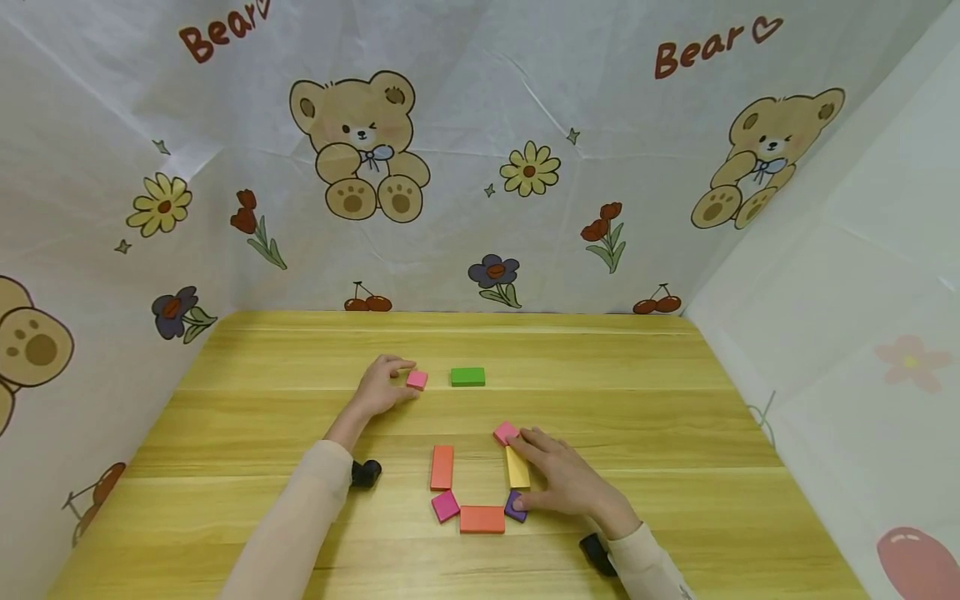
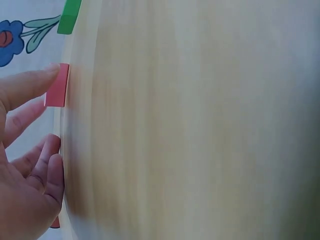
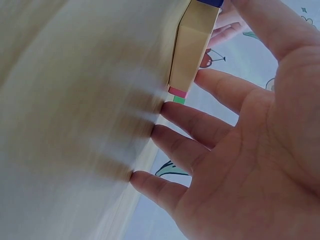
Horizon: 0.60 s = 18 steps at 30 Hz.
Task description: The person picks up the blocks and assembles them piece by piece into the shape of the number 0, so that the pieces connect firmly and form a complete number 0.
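Note:
At the far left of the arrangement, my left hand pinches a small pink block between thumb and fingers. The left wrist view shows the thumb tip against that pink block. My right hand spreads over the right side of a U of blocks. Its thumb touches a purple block, and its index finger reaches a second pink block. Between these two lies a yellow block. In the right wrist view the other fingertips rest on the tabletop.
The U continues with an orange-red block at the front, a magenta block at the corner and an upright-running orange-red block at left. A green block lies farther back. Bear-print cloth bounds the wooden table.

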Each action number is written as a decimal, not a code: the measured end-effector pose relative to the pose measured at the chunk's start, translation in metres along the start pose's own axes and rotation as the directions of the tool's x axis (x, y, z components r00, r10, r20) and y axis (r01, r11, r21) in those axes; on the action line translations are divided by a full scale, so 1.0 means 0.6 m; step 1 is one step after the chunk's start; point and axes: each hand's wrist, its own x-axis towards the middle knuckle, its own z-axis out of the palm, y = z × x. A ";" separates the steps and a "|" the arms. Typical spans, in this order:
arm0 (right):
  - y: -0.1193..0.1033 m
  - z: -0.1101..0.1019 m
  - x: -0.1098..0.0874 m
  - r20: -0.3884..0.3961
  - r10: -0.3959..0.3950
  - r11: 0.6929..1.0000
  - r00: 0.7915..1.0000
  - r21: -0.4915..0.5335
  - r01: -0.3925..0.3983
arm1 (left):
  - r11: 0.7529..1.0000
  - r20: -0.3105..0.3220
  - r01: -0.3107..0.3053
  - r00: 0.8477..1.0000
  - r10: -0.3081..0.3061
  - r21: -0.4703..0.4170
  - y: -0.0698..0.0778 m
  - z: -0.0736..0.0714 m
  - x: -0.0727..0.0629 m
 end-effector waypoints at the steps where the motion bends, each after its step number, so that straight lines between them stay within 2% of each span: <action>1: 0.000 0.000 0.000 0.000 0.000 1.000 1.000 0.001 0.000 | 1.000 -0.007 0.000 1.000 0.000 0.002 0.001 0.001 0.000; 12: 0.001 0.000 -0.001 0.008 -0.001 1.000 1.000 0.018 0.001 | 1.000 -0.059 0.013 0.998 -0.012 0.026 0.001 0.010 0.001; 18: 0.002 0.001 -0.002 0.003 0.002 1.000 1.000 0.018 -0.002 | 0.999 -0.092 -0.023 0.995 0.027 0.039 0.000 0.008 -0.002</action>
